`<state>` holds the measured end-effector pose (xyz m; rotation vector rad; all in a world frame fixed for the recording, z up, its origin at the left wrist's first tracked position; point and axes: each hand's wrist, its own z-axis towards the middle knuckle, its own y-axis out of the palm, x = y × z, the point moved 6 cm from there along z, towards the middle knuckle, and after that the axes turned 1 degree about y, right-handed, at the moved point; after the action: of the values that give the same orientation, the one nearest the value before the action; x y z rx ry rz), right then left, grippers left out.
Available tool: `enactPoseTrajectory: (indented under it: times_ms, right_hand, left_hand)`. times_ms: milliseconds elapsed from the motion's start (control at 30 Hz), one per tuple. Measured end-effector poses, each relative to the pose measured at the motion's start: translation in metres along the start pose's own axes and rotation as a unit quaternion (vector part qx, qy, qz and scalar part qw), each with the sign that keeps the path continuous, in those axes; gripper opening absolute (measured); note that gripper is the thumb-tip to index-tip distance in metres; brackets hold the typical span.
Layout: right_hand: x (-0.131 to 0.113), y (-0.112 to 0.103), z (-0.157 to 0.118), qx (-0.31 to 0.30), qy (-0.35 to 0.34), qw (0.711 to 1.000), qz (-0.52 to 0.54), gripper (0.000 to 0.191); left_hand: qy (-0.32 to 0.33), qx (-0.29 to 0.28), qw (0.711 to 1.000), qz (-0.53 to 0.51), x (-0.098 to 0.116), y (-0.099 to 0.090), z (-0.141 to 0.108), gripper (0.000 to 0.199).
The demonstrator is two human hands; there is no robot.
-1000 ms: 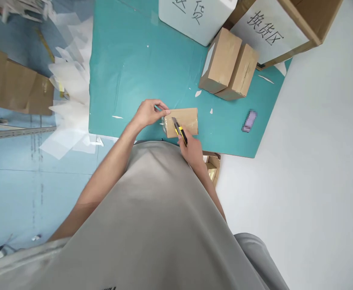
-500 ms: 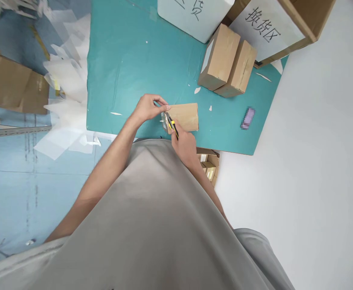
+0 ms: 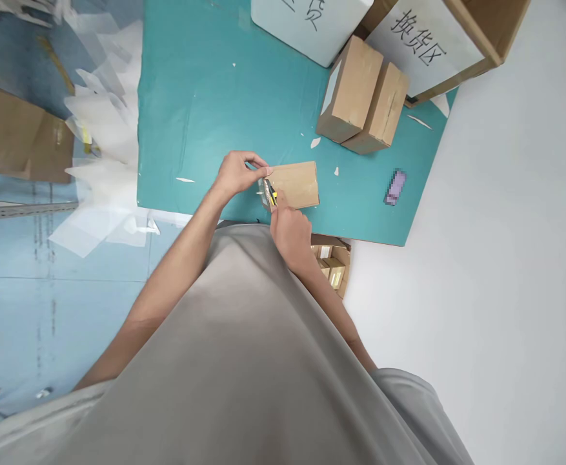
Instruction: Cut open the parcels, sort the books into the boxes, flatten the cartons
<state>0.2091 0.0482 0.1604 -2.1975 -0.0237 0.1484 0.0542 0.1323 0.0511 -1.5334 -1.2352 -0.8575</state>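
A small cardboard box (image 3: 298,183) lies near the table's front edge, with clear tape showing at its left end. At the far left corner of that box, my left hand (image 3: 238,172) is closed, thumb and fingertips gripping the edge. My right hand (image 3: 291,234) is wrapped round a yellow-and-black utility knife (image 3: 273,196). The knife's tip rests at the taped left end, close below the left fingertips. Whether the blade is in the tape I cannot tell.
Two cardboard boxes (image 3: 355,90) stand on the green table (image 3: 190,110), near a white bin (image 3: 306,32) and a labelled carton (image 3: 418,48). A blurred purple object (image 3: 395,187) lies to the right. White sheets (image 3: 103,148) hang along the left edge; an open carton (image 3: 341,271) sits below the front edge.
My right hand with the utility knife has moved slightly toward me and left along the taped end. The box's right end has swung slightly away from me. My left hand keeps its place.
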Motion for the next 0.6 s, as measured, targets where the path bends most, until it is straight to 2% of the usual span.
enactPoseTrajectory:
  times_ms: [233,600]
  right_hand:
    - [-0.013,0.009,-0.001,-0.032,-0.009,0.998,-0.044,0.067]
    - [-0.006,0.015,-0.03,-0.066,0.008,0.996,-0.059,0.068]
  left_hand:
    - [-0.005,0.021,1.0,-0.009,0.0,0.0,-0.008,0.032]
    - [0.01,0.052,0.999,0.003,-0.001,0.002,-0.012,0.026]
